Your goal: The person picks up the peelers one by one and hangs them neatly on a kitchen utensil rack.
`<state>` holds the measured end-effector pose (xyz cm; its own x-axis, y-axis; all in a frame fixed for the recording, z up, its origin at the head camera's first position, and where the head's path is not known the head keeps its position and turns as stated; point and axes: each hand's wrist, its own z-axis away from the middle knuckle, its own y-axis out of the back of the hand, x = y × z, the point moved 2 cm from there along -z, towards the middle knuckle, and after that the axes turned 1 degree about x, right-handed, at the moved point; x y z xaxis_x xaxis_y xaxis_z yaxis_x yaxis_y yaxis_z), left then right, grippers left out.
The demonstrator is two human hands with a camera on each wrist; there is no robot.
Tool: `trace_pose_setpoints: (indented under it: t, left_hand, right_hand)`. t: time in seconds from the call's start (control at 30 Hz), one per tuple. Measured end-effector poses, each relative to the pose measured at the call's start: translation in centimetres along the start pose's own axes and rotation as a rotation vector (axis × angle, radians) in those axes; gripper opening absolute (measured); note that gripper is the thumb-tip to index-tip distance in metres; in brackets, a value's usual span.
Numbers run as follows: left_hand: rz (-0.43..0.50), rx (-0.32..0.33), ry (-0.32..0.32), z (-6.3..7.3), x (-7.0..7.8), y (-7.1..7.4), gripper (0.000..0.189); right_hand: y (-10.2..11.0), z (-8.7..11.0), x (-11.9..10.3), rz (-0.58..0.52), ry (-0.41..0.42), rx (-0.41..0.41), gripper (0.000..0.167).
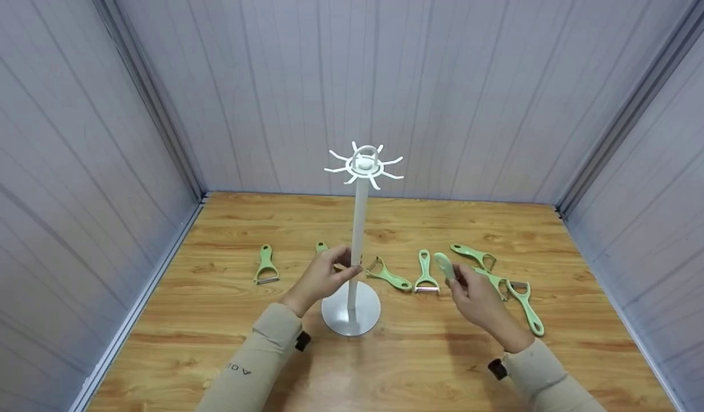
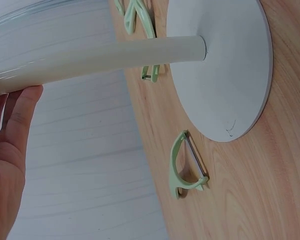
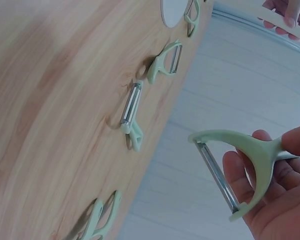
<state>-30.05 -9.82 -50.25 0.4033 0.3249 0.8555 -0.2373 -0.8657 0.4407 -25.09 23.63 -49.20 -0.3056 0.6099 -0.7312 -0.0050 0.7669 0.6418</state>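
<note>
A white hook stand (image 1: 359, 223) rises upright from its round base (image 1: 337, 315), with a ring of curved hooks (image 1: 366, 166) at the top. The left hand (image 1: 323, 277) grips its pole low down, thumb in front and fingers behind. Held up off the table in the right hand (image 1: 478, 300) is a light green vegetable peeler (image 3: 262, 160). Thumb and fingers pinch it by the handle, and its Y-shaped head and metal blade show in the right wrist view. No peeler hangs on the hooks.
Several more green peelers lie on the wooden table: one at far left (image 1: 266, 264), one partly hidden behind the left hand (image 1: 321, 246), one beside the pole (image 1: 393, 277), another right of it (image 1: 425, 270), and a cluster at right (image 1: 526, 309). Pale panels (image 1: 472, 86) wall the table.
</note>
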Motion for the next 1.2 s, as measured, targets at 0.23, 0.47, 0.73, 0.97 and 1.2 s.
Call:
trace_pose_setpoints:
  t: [0.23, 0.47, 0.73, 0.97, 1.2]
  left_hand:
    - [-0.001, 0.002, -0.01, 0.0, 0.2, 0.1, 0.018]
    - [-0.004, 0.008, -0.027, 0.1, 0.1, 0.0, 0.014]
    - [0.008, 0.002, -0.011, 0.0, 0.1, 0.0, 0.015]
    - [0.002, 0.004, -0.012, 0.0, 0.1, 0.0, 0.014]
    - [0.002, 0.009, -0.018, 0.0, 0.2, 0.0, 0.015]
  right_hand:
    - [-0.3, -0.2, -1.0, -0.036, 0.025, -0.015, 0.029]
    - [-0.6, -0.4, -2.0, -0.09, 0.066, -0.022, 0.026]
    - [-0.8, -0.9, -3.7, -0.171, 0.133, -0.03, 0.027]
    - [-1.1, -1.2, -5.1, -0.195, 0.127, -0.045, 0.026]
    - [-1.2, -1.7, -6.7, -0.233, 0.175, -0.036, 0.022]
